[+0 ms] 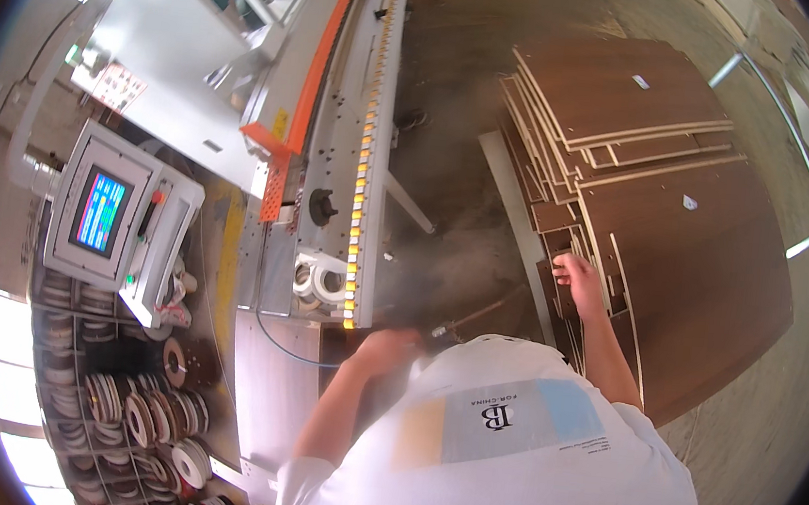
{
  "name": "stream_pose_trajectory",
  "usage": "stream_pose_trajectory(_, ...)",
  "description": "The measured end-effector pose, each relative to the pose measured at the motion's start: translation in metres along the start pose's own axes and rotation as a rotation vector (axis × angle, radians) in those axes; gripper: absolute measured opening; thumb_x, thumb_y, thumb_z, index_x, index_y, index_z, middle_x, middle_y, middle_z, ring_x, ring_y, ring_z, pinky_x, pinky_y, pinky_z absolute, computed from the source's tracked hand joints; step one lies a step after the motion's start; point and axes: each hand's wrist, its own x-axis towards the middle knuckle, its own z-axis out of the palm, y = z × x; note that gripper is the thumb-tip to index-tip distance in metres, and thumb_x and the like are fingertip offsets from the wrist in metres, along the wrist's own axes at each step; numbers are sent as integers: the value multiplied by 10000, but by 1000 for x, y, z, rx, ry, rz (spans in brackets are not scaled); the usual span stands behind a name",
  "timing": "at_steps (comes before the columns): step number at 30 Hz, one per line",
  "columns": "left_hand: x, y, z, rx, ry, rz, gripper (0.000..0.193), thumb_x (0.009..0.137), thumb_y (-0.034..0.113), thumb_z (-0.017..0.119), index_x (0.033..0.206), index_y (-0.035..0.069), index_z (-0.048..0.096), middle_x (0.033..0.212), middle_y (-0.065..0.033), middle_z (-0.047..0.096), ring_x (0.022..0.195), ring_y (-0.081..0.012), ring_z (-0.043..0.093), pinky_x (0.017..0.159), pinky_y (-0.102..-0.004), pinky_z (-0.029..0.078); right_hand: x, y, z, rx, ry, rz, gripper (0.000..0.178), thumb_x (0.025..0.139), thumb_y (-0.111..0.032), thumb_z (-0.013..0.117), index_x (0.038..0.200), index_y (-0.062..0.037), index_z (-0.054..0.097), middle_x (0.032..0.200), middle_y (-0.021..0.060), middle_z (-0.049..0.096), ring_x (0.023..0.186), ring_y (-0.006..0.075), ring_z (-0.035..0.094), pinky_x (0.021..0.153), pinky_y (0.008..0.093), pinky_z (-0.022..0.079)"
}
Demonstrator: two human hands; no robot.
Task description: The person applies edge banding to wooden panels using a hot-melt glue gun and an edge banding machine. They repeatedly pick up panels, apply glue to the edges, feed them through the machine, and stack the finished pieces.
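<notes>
My right hand [579,277] is beside the left edge of a stack of brown boards [685,270], with its fingers curled inward over several narrow board strips [575,254]. Whatever lies between those fingers is too small to make out. My left hand [390,351] is smeared by motion in front of my shirt, close to the near end of the machine's bed. A thin blue hose [292,355] runs from the machine toward my left wrist. Just right of that hand is a thin brown stick-like thing [476,318] with a pale object at its lower end.
A long machine with an orange guard [333,31] and a row of yellow rollers [364,171] extends away on the left. Its control panel [102,209] has a lit screen. Rolls of edge banding [145,417] fill a rack at lower left. Another brown board pile [624,94] lies farther off.
</notes>
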Motion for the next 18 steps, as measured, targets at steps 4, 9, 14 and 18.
stream_pose_trajectory(4,-15,-27,-3,-46,126,-28,400,950,441,642,1220,147,661,779,-102,713,742,-255,713,722,-406,542,-16,-43,91,-712,-303,-709,205,896,-206,741,1066,-92,748,1085,113,736,1024,313,686,876,392,552)
stream_pose_trajectory(9,-42,-41,-38,-224,17,-73,421,943,425,627,1253,144,673,1056,-187,713,1017,-378,669,883,-464,520,-24,-71,159,-930,-687,-852,185,865,-254,768,950,-91,745,920,83,728,884,300,663,743,404,535)
stream_pose_trajectory(14,-53,-88,-28,-136,253,42,412,928,435,652,1255,187,677,1019,-149,720,939,-347,686,835,-453,529,-15,-60,194,-931,-774,-921,207,898,-253,727,842,-54,709,776,91,694,737,318,652,621,417,501)
stream_pose_trajectory(18,-65,-101,-43,-115,223,-59,410,932,446,630,1286,240,666,1120,-97,727,996,-323,690,891,-438,533,-9,-60,227,-889,-800,-869,220,909,-252,727,845,-42,706,764,97,687,739,316,651,639,413,498)
